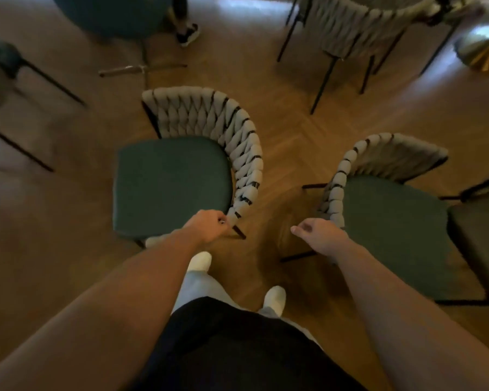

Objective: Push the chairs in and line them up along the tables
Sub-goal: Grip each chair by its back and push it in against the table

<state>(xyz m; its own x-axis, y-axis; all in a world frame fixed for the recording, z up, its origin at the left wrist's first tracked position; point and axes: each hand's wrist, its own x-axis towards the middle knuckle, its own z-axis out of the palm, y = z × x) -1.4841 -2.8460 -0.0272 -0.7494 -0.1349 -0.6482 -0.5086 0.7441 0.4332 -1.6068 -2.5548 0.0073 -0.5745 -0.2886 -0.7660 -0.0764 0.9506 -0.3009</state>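
Two chairs with dark green seats and grey woven backrests stand on the wooden floor in front of me. The left chair (170, 182) has its curved backrest to the right and far side. My left hand (208, 225) grips the near end of that backrest. The right chair (393, 221) faces right, its backrest curving along its left and far side. My right hand (319, 235) is at the near end of that backrest with fingers curled; whether it holds the weave is hidden. I stand between the two chairs.
A third woven chair (359, 32) stands at the far right near a gold table base (483, 52). A dark chair (480, 244) is at the right edge. Black legs of other furniture (40, 77) show at the left. Another person's shoe (188, 33) is far ahead.
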